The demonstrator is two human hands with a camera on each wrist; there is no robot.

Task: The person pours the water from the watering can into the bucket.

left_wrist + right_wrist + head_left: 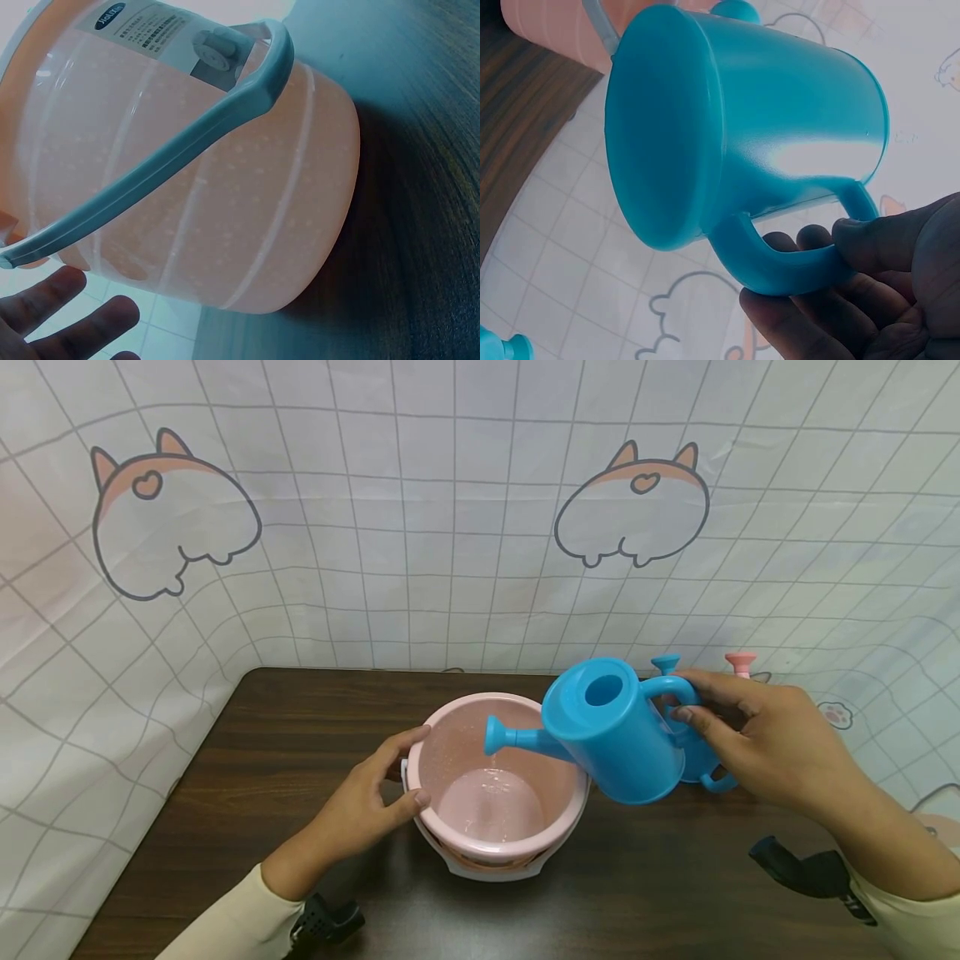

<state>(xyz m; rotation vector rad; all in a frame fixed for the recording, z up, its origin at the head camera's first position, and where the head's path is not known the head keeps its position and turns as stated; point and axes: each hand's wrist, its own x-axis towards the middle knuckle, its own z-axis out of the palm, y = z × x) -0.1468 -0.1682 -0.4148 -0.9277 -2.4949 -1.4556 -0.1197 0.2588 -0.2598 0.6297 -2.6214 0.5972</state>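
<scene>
My right hand (772,743) grips the handle of a blue toy watering can (618,735), thumb and fingers closed round it. The can is held up, tilted, its spout over the open mouth of a pink bucket (487,852). Ripples and glints show on the bucket's bottom. At the bucket's left rim my left hand (367,806) holds on, with thumb and index finger over the edge. In the left wrist view, other fingers (94,330) stretch out beside the bucket's wall, below its grey handle (157,165). The right wrist view shows the can's base and handle.
Behind the raised can stands a second blue watering can (693,764), partly hidden. A pink spout head (741,660) shows near it, above my right hand. The dark wooden table (300,718) ends at a white gridded sheet (420,568) at the back.
</scene>
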